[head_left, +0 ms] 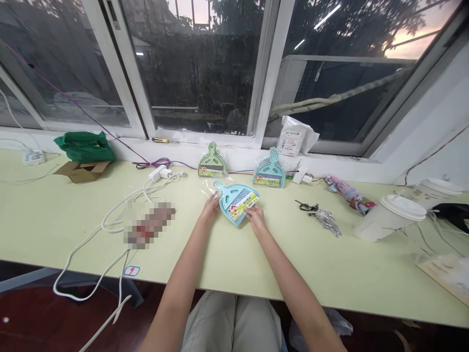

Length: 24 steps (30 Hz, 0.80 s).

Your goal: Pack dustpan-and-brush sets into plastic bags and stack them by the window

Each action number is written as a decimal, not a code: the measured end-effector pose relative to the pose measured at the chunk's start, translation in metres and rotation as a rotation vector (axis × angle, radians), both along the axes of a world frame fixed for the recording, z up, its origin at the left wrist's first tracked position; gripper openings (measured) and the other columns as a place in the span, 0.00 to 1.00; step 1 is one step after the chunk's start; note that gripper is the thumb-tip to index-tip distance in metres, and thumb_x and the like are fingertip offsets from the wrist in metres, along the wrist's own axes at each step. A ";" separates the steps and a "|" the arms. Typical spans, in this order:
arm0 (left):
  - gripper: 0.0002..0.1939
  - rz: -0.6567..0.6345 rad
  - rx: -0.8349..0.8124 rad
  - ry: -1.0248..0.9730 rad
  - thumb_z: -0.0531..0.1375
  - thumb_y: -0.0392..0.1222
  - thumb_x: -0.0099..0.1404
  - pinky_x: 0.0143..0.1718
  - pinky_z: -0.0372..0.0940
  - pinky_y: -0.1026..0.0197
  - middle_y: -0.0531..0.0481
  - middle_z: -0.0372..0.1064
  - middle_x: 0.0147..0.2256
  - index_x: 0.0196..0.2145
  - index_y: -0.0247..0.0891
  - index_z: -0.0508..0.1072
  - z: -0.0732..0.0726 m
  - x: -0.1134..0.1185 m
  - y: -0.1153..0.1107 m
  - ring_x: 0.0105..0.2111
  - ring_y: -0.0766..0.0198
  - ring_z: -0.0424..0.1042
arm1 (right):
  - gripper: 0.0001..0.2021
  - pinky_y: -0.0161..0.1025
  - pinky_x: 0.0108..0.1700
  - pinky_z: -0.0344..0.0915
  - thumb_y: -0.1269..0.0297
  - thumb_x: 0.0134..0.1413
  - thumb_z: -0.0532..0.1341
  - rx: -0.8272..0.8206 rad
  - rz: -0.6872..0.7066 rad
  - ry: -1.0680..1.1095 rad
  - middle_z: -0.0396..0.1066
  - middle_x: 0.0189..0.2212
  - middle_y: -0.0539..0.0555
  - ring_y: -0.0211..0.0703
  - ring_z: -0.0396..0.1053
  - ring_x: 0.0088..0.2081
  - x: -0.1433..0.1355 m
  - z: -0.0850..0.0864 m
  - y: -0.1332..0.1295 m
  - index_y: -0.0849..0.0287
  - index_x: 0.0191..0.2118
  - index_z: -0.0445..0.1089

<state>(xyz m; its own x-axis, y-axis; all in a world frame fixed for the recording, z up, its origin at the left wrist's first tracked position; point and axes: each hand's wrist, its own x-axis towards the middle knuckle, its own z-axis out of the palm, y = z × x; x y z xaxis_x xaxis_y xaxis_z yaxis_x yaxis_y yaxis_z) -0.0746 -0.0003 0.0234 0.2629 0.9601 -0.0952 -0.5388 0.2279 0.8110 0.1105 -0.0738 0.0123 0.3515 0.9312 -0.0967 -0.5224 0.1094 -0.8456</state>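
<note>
A light-blue mini dustpan and brush set (234, 199) in clear wrapping, with a yellow-green label, is held tilted above the table in front of me. My left hand (211, 205) grips its wrapped left edge near the handle. On the other side my right hand (255, 216) pinches the lower right by the label. Farther back, a green dustpan set (212, 162) leans upright against the wall below the window. To its right stand several stacked dustpan sets (270, 171), the front one light blue.
Keys (322, 217), a folded umbrella (350, 194) and lidded white cups (390, 217) are on the right of the table (256, 266). White cables (106, 227), a small cardboard box (82, 171) and a green bag (86, 146) lie left. A screwdriver (161, 140) rests on the sill.
</note>
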 end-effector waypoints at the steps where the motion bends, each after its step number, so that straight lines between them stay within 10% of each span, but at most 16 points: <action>1: 0.32 -0.044 0.045 0.020 0.67 0.42 0.58 0.34 0.69 0.64 0.47 0.74 0.40 0.58 0.40 0.63 -0.001 0.003 -0.003 0.32 0.66 0.74 | 0.14 0.36 0.35 0.74 0.73 0.34 0.71 0.008 -0.015 0.007 0.78 0.32 0.52 0.42 0.76 0.34 0.000 -0.001 0.000 0.58 0.33 0.72; 24: 0.26 -0.226 0.175 0.044 0.71 0.40 0.51 0.53 0.64 0.50 0.45 0.75 0.44 0.48 0.39 0.71 0.004 0.030 -0.027 0.46 0.53 0.73 | 0.11 0.34 0.36 0.74 0.72 0.34 0.71 -0.090 0.073 0.000 0.78 0.31 0.52 0.41 0.76 0.34 0.005 0.021 -0.007 0.61 0.30 0.74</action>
